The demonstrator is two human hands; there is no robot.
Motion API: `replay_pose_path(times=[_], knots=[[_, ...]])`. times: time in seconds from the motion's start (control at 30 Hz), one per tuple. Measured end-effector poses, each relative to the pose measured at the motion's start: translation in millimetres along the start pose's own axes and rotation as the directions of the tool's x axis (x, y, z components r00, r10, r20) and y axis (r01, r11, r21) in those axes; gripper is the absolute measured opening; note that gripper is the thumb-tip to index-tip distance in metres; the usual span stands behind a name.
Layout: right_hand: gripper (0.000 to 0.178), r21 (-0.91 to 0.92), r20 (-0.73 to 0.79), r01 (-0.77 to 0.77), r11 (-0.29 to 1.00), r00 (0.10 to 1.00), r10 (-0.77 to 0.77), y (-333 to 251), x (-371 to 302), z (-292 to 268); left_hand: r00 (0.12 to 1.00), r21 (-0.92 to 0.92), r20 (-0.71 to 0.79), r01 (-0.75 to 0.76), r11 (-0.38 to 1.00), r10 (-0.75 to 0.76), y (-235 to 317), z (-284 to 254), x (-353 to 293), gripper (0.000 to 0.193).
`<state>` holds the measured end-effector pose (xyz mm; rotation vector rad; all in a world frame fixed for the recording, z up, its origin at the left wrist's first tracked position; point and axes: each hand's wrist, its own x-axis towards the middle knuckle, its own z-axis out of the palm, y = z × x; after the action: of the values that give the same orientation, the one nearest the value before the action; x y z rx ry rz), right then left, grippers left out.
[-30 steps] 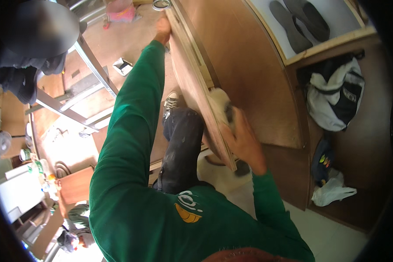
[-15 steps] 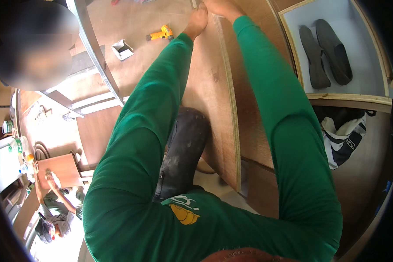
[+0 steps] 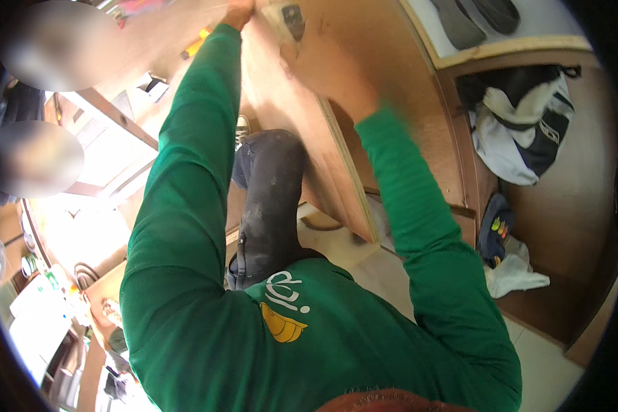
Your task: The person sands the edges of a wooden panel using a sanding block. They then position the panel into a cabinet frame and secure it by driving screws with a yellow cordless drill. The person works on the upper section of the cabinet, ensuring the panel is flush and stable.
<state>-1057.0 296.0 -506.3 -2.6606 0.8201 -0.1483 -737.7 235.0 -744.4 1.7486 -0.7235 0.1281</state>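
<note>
The plywood board [image 3: 302,130] stands on edge in front of the person, its long axis running from the floor near their raised knee up and away toward the top of the head view. Its lower corner sits low by the pale floor [image 3: 549,371], beside the dark trouser leg [image 3: 271,199], and its pale layered edge faces the person's right side. The broad brown face leans toward the left arm.

The left hand [image 3: 239,12] is at the far upper end of the board, closed over its top edge, fingers curled round the corner; only part of the hand shows at the picture's rim. The right hand [image 3: 333,72] lies against the board's face below a small dark metal fitting [image 3: 294,19] near the top. It is blurred, so I cannot tell how far it is open or whether it grips or only presses flat.

Behind the board is a larger brown wooden panel [image 3: 405,103]. To the right, a black and white bag [image 3: 522,127] hangs in a wooden recess, a dark cap [image 3: 496,230] and a white cloth [image 3: 515,275] below it. A pair of dark shoe soles [image 3: 477,15] rests on a white shelf up top. A yellow tool [image 3: 196,47] lies beyond the left sleeve.
</note>
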Motion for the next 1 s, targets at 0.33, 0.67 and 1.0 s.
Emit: replay_pose_path(times=[0.33,0.67,1.0], knots=[[0.052,0.086,0.122,-0.1,0.991,0.988,0.089,36.8,-243.4,-41.2,0.996,-0.061,0.061,0.063,0.996,-0.059,2.9,5.4,4.0,0.026],[0.065,-0.002,0.325,-0.333,0.943,0.891,0.316,55.3,-356.4,-60.1,0.995,-0.074,0.085,0.063,0.995,-0.056,-1.9,3.7,-5.0,0.026],[0.062,0.088,0.268,-0.22,0.971,0.945,0.19,55.1,-283.5,-59.5,0.998,-0.01,0.064,0.02,1.0,-0.019,1.9,17.5,11.4,0.027]])
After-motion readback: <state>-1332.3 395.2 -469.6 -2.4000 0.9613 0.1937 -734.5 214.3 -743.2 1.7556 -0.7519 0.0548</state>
